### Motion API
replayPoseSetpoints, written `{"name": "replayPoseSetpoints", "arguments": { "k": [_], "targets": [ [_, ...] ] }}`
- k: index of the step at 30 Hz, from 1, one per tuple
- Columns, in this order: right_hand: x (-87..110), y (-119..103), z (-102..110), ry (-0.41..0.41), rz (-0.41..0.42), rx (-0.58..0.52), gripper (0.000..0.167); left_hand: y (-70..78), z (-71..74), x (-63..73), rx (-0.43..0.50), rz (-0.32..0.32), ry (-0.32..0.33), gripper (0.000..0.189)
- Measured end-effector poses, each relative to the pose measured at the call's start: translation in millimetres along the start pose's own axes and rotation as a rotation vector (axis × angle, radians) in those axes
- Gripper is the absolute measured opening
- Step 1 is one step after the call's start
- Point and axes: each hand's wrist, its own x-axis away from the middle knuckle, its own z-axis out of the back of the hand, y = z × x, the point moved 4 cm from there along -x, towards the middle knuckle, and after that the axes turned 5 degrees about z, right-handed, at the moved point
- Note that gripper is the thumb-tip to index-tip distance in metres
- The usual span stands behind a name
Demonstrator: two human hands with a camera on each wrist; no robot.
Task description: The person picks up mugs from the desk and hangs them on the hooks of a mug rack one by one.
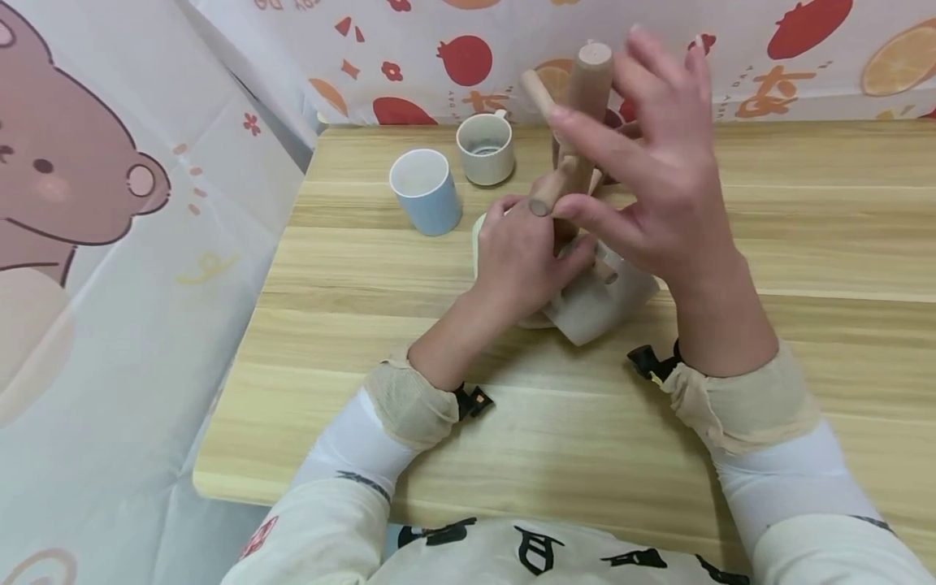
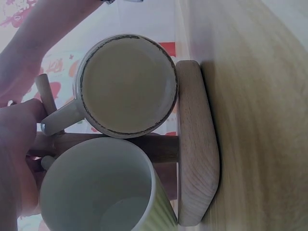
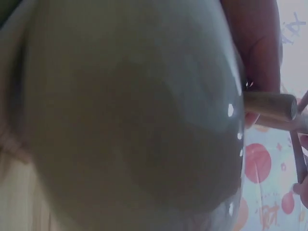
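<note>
A wooden mug tree (image 1: 591, 81) stands on the table, its post and pegs rising between my hands. My left hand (image 1: 519, 252) grips the post below the upper pegs. My right hand (image 1: 669, 171) is raised beside the upper post, fingers spread, with the index finger and thumb close to the pegs. An off-white mug (image 2: 128, 86) with a dark rim has its handle at a peg, and a pale green ribbed mug (image 2: 106, 187) is beside it. In the right wrist view a blurred, glossy pale mug (image 3: 139, 120) fills most of the picture, hiding much of the right hand.
Left of the mug tree stand a light blue mug (image 1: 427, 199) and a small off-white cup (image 1: 486, 150), both upright. The tree's wooden base (image 2: 197, 144) rests on the wooden table (image 1: 329, 325). A fruit-patterned cloth (image 1: 417, 65) hangs behind the table's far edge.
</note>
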Motion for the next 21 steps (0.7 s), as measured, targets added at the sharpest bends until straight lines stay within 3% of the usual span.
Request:
{"name": "replayPoseSetpoints", "arguments": {
  "k": [3, 6, 12, 16, 21],
  "targets": [
    [0.1, -2.2, -2.1, -0.097, 0.011, 0.033, 0.056, 0.7, -0.5, 0.2, -0.001, 0.001, -0.012, 0.059],
    [1.6, -1.6, -2.0, -0.131, -0.008, 0.031, 0.058, 1.4, -0.3, 1.0, 0.000, -0.008, 0.001, 0.061],
    [3.6, -2.2, 0.0, -0.128, -0.043, 0.073, 0.059, 3.9, -0.2, 2.6, 0.016, -0.016, -0.002, 0.051],
    [6.0, -7.9, 2.6, -0.124, -0.075, 0.153, 0.058, 7.4, 0.6, 4.1, 0.026, -0.025, -0.048, 0.043],
    [6.0, -13.5, 3.3, -0.087, -0.108, 0.186, 0.054, 13.5, 2.7, 7.7, 0.077, -0.009, -0.105, 0.067]
  ]
}}
